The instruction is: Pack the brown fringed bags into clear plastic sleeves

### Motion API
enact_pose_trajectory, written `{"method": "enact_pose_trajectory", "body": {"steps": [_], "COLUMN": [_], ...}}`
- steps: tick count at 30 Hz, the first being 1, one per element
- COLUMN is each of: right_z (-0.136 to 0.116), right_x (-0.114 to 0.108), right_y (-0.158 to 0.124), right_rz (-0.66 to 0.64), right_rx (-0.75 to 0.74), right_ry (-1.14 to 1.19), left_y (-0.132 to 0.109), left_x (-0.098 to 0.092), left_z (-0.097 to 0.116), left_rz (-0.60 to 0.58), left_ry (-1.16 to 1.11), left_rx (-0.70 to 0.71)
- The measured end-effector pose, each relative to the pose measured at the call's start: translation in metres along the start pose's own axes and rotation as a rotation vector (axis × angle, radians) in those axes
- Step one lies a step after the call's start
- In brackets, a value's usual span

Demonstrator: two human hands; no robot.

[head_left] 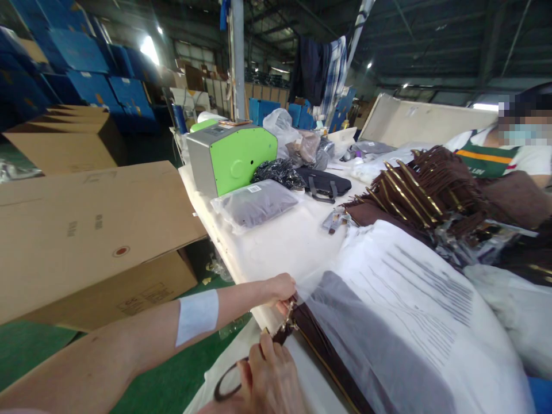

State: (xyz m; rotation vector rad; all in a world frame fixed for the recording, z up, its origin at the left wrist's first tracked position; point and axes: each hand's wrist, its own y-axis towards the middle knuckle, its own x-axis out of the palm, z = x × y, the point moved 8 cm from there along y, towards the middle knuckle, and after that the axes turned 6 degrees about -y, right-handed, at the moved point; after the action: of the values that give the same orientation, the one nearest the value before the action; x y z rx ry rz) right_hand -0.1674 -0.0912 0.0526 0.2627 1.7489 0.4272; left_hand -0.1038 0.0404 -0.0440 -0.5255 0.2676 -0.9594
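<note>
A dark brown bag point(323, 348) with a gold zip edge lies at the near edge of the table. Clear plastic with grey and white areas point(379, 339) spreads beside and partly over it. At the bag's upper corner my left hand point(282, 290) is closed, its fingers pinching it by a metal clasp point(290, 315). Just below, my right hand point(271, 368) is closed around a brown strap point(228, 378), which loops out on the left of the fingers. The strap runs up to the clasp between both hands. My right palm hides part of the strap.
On the white table point(310, 244) stand a green-and-grey machine point(241, 158), a plastic-wrapped package point(259, 202) and a black bag point(325, 183). Fringed brown bags point(414, 190) are piled to the right, near a masked co-worker point(495, 149). A large carton point(95, 230) stands left.
</note>
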Motion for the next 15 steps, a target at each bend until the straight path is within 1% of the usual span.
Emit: {"method": "enact_pose_trajectory", "body": {"steps": [2, 4, 5, 7, 8, 10, 11, 13, 15], "right_z": [0.016, 0.028, 0.032, 0.029, 0.023, 0.012, 0.009, 0.006, 0.002], "right_x": [-0.014, -0.022, -0.024, -0.021, -0.015, 0.005, 0.017, 0.037, 0.050], "right_y": [-0.003, -0.004, -0.004, -0.004, -0.003, -0.004, -0.005, -0.007, -0.008], "right_rz": [0.005, -0.012, -0.016, -0.036, -0.059, -0.142, -0.191, -0.273, -0.308], "right_rx": [0.075, 0.126, 0.131, 0.071, 0.016, -0.050, -0.050, 0.001, 0.034], "right_ry": [0.154, 0.292, 0.307, 0.194, 0.085, -0.123, -0.193, -0.289, -0.345], "left_y": [-0.004, -0.009, -0.011, -0.014, -0.014, -0.015, -0.015, -0.015, -0.016], "left_x": [-0.001, -0.002, -0.001, 0.000, 0.000, 0.000, 0.000, 0.000, 0.000], "left_z": [-0.002, -0.002, -0.002, -0.001, -0.001, -0.001, -0.002, -0.002, -0.001], "left_rz": [0.015, 0.026, 0.029, 0.031, 0.034, 0.045, 0.052, 0.070, 0.085], "left_ry": [-0.015, -0.037, -0.047, -0.061, -0.063, -0.057, -0.049, -0.027, -0.004], "left_rx": [-0.071, -0.118, -0.135, -0.164, -0.175, -0.196, -0.205, -0.220, -0.235]}}
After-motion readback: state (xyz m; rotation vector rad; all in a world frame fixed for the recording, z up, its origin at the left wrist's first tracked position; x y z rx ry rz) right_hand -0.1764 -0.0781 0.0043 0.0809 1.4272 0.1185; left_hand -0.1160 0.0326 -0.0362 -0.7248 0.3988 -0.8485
